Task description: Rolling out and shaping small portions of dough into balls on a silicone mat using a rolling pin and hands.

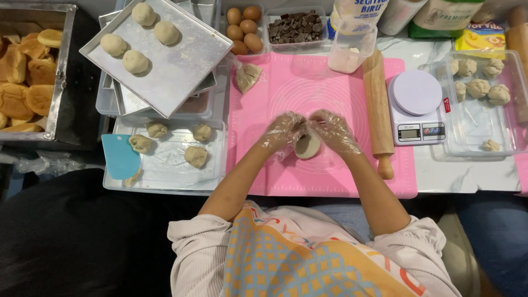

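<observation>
Both my hands wear thin clear plastic gloves and meet over a round piece of pale dough [307, 147] on the pink silicone mat [308, 88]. My left hand [281, 132] pinches the dough's upper left edge. My right hand [333, 131] closes on its upper right edge. The dough lies flat against the mat, partly hidden under my fingers.
A wooden rolling pin [378, 107] lies right of my hands, then a white kitchen scale [416, 107] and a clear tray of dough lumps [478, 82]. At left: a clear tray with dough pieces [170, 157], a blue scraper [119, 157], a metal tray with shaped balls [176, 66]. Eggs [245, 27], chocolate chunks [296, 26], baked buns [25, 77].
</observation>
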